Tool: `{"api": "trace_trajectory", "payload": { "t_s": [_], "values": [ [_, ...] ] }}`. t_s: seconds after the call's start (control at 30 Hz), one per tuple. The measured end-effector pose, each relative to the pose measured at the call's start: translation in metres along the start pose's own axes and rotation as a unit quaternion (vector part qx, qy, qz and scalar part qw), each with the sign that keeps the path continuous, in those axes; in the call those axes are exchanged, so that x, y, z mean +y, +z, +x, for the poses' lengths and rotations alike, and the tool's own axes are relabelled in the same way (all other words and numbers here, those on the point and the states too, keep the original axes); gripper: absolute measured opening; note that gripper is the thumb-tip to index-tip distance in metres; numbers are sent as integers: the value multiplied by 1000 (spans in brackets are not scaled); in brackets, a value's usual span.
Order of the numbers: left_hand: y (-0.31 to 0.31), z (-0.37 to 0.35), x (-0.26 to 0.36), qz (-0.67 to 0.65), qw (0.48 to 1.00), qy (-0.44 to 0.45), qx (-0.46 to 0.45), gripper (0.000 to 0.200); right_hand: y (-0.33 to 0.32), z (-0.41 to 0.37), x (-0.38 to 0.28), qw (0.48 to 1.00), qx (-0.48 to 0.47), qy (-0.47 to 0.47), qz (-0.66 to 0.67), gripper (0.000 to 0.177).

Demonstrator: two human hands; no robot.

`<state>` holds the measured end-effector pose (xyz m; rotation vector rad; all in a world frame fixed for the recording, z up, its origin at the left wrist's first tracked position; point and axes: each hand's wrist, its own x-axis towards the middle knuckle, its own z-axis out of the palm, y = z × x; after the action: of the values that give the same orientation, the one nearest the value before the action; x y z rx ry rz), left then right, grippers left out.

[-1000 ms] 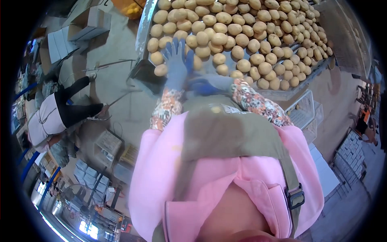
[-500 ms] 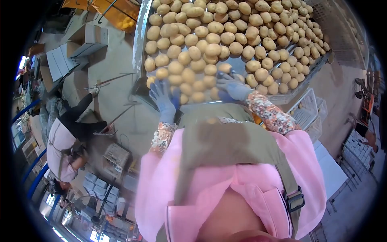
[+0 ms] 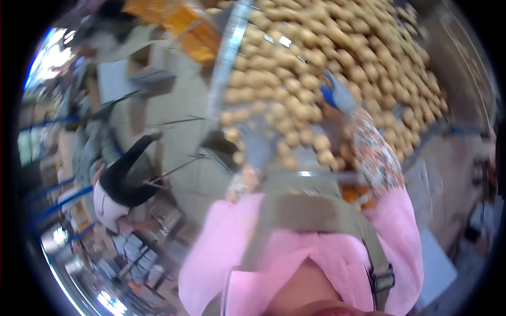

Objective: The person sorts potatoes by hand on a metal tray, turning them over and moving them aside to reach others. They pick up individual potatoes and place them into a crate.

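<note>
The right hand [image 3: 340, 95] has reached higher among the potatoes [image 3: 295, 79], with the left hand [image 3: 256, 145] below it. Blur hides whether either hand's fingers are open or closed, and any potato's long axis.

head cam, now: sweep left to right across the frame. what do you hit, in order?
Bent-over person → table's metal rim → left hand → right hand. The potatoes spread across the whole table around both hands, so they have no single place in the order. The frame is blurred.
</note>
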<state>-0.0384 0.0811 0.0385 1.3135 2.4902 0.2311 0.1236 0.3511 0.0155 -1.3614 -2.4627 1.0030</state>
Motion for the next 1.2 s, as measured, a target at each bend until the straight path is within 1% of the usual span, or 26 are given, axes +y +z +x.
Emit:
{"api": "trace_trajectory", "payload": {
  "t_s": [0.03,0.07,0.13,0.17,0.2,0.27,0.3,0.4,0.5,0.57,0.6,0.67,0.7,0.73,0.77,0.8,0.83,0.87,0.93,1.0,1.03,1.07,1.1,1.13,1.17,1.2],
  "values": [
    [23,-3,-12,7,999,10,40,73,25,18,34,994,-25,-24,-104,57],
    [30,-1,-17,16,997,23,72,75,4,19,12,987,-100,-4,-127,60],
    [31,-2,-16,85,995,15,41,79,-12,22,-45,958,-148,50,-239,60],
    [32,-1,-14,58,997,15,48,80,-17,23,-66,936,-184,83,-289,60],
    [32,1,-14,28,998,22,51,81,-5,37,-61,940,-177,77,-282,60],
    [17,2,-11,25,998,26,50,81,24,63,-37,871,-272,95,-398,53],
    [10,0,-8,12,999,24,41,81,13,58,-49,873,-268,94,-396,53],
    [11,-11,-10,-15,999,23,37,81,-31,32,-66,925,-235,21,-299,43],
    [17,-22,-23,-40,998,30,48,80,-10,2,-48,934,-191,9,-302,42],
    [22,-38,-35,81,996,0,34,79,18,-25,-40,934,-164,23,-316,41],
    [17,-40,-40,81,996,1,38,79,30,-39,-37,933,-153,32,-323,40],
    [3,-42,-52,42,991,-118,-44,78,41,-64,-34,932,-143,48,-330,39],
    [2,-49,-63,42,991,-116,-45,78,43,-76,-34,932,-147,53,-328,39],
    [4,-54,-79,-50,989,-136,-20,73,39,-88,-31,932,-147,55,-327,39],
    [9,-59,-95,-141,978,-155,5,68,29,-100,-26,966,-149,29,-209,39],
    [20,-65,-111,-140,978,-154,5,68,22,-112,-15,985,-148,1,-88,39],
    [35,-70,-129,-115,980,-162,26,72,37,-116,45,977,-167,35,125,37],
    [42,-74,-140,-90,980,-172,47,77,52,-118,102,923,-182,67,331,36],
    [34,-82,-145,-90,974,-205,43,76,17,-138,108,874,-42,237,422,31],
    [36,-73,-157,-56,977,-163,122,75,-37,-157,74,839,115,190,498,35],
    [30,-63,-153,-57,978,-161,123,75,-34,-157,73,839,116,189,497,35],
    [21,-51,-141,-81,978,-139,131,74,-32,-160,72,930,160,159,291,38],
    [13,-36,-128,-105,978,-115,136,73,-32,-165,72,971,195,123,67,41],
    [9,-16,-115,-133,976,-112,129,72,-42,-174,9,975,174,87,-107,51],
    [10,8,-100,-160,974,-107,117,71,-31,-169,-11,973,146,98,-149,52],
    [42,30,-94,-79,977,-62,187,72,-16,-162,-12,967,115,119,-191,53]
  ]
}}
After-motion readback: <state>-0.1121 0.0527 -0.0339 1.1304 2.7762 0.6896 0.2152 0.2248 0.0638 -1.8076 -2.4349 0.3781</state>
